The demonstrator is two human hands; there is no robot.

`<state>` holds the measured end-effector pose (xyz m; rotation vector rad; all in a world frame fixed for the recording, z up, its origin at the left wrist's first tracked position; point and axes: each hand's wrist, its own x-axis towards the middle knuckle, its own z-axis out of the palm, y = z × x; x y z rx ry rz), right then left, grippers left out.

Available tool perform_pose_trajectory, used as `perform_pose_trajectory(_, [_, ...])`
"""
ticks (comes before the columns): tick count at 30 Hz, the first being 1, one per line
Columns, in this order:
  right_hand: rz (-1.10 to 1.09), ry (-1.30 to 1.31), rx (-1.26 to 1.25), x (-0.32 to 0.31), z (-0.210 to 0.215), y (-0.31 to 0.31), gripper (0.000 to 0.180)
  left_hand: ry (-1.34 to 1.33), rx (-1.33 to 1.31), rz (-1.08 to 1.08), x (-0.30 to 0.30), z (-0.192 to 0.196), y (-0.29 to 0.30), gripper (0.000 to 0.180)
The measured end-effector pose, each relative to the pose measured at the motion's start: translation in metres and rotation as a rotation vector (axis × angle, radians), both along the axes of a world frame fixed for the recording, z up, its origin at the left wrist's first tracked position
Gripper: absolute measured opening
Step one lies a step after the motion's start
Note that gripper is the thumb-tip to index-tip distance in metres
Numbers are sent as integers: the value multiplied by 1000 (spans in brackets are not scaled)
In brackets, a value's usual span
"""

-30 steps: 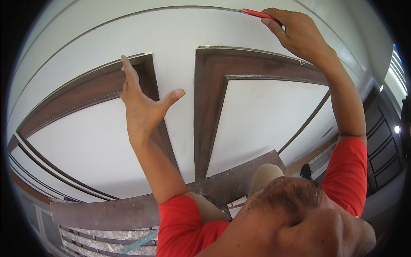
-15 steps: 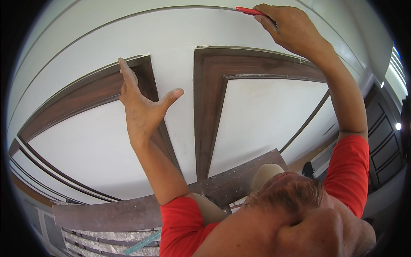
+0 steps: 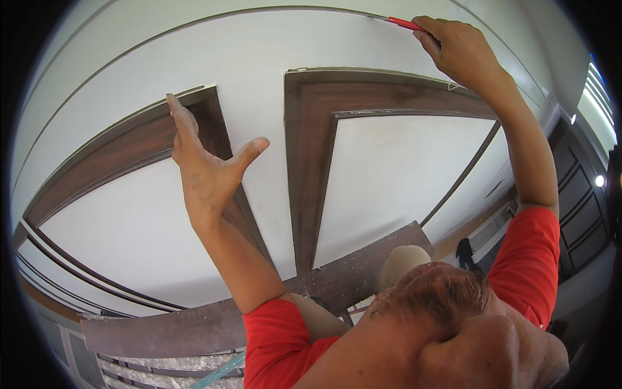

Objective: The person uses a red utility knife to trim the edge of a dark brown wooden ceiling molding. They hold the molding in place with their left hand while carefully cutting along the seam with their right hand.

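High at the right, my right hand (image 3: 461, 53) is closed around a slim red-handled tool (image 3: 405, 24) with a thin grey tip. That tip lies at the dark curved line (image 3: 285, 8) running across the white surface (image 3: 253, 42); its exact kind is too small to make out. My left hand (image 3: 210, 175) is raised at the left, thumb spread from stretched fingers, holding nothing. Whitish dust coats its fingers. It overlaps the corner of the left dark brown wooden frame (image 3: 103, 155); whether it touches is unclear. To the right stands a second brown frame (image 3: 304, 162).
White panels (image 3: 395, 168) fill the brown frames. Below them a brown plank (image 3: 162, 330) spattered with white runs across, above pale-stained slats (image 3: 149, 369) and a teal strip (image 3: 223, 371). A dark panelled door (image 3: 576, 201) stands far right.
My right hand has moved right and slightly down, carrying the red-handled tool along the dark line. My left hand, still spread, appears a little farther left as the view shifts slightly.
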<state>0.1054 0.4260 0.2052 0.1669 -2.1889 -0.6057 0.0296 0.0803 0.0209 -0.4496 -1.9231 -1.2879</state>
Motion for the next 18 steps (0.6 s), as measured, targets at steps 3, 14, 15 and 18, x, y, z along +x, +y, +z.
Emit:
perform_pose_trajectory(3, [46, 24, 3, 3, 0, -1, 31, -2, -1, 3, 1, 0, 3, 146])
perform_pose_trajectory(14, [-76, 15, -17, 18, 2, 54, 30, 44, 0, -12, 1, 2, 3, 145])
perform_pose_trajectory(15, [-60, 19, -33, 20, 1, 54, 31, 40, -2, -7, 1, 2, 3, 145])
perform_pose_trajectory(18, [-10, 43, -78, 21, 2, 48, 31, 30, -12, 11, 0, 4, 6, 144])
